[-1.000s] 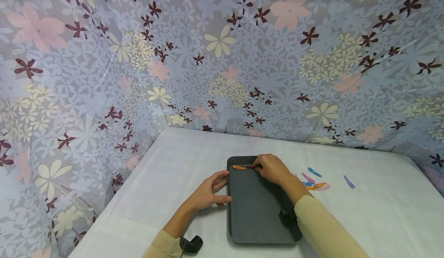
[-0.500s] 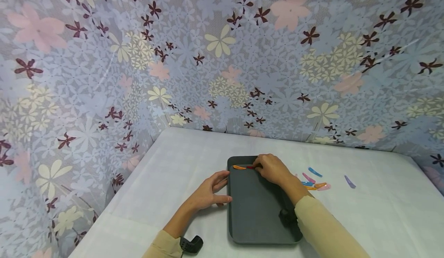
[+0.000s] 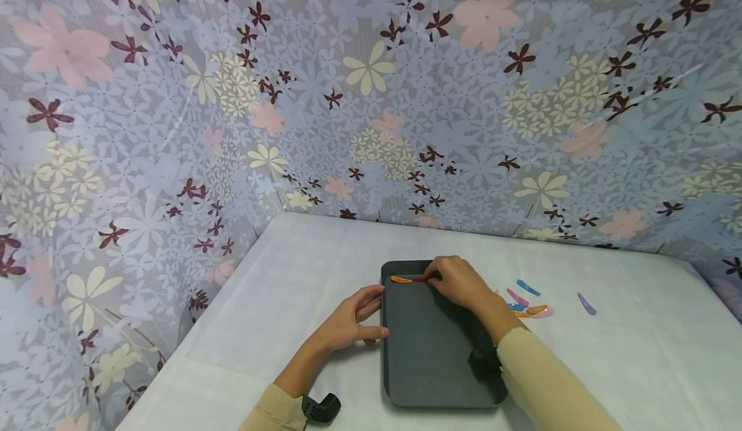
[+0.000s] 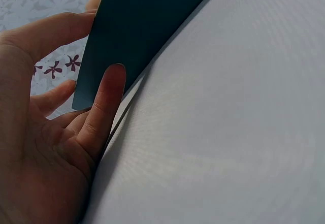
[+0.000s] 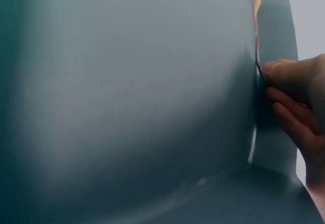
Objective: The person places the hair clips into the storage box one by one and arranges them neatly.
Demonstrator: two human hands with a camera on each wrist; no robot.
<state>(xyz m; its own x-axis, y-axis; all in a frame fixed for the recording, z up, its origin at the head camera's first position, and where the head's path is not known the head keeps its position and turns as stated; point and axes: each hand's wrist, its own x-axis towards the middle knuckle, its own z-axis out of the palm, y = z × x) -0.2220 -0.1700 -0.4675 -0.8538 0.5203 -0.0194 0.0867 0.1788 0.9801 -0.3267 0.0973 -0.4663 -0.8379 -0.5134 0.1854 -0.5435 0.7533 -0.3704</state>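
The dark grey tray [image 3: 443, 354] lies on the white table in the head view. At its far end an orange hair clip [image 3: 401, 279] rests along the far wall, with a red hair clip [image 3: 418, 280] end to end with it. My right hand [image 3: 458, 281] pinches the right end of the red clip between thumb and fingers, low against the wall; the fingertips cover that end. In the right wrist view the thumb [image 5: 277, 70] sits at the clip's dark end. My left hand [image 3: 342, 321] rests against the tray's left side, fingers spread along the outer wall [image 4: 137, 26].
Right of the tray lies a loose group of hair clips, among them a blue clip [image 3: 529, 287], a pink clip [image 3: 518, 297] and an orange clip [image 3: 536, 310]. A purple clip [image 3: 587, 303] lies apart, farther right. Flowered cloth [image 3: 371, 128] hangs behind the table.
Both hands keep their places, and the red clip stays between the right fingers at the tray's far end. The head view has shifted very slightly.
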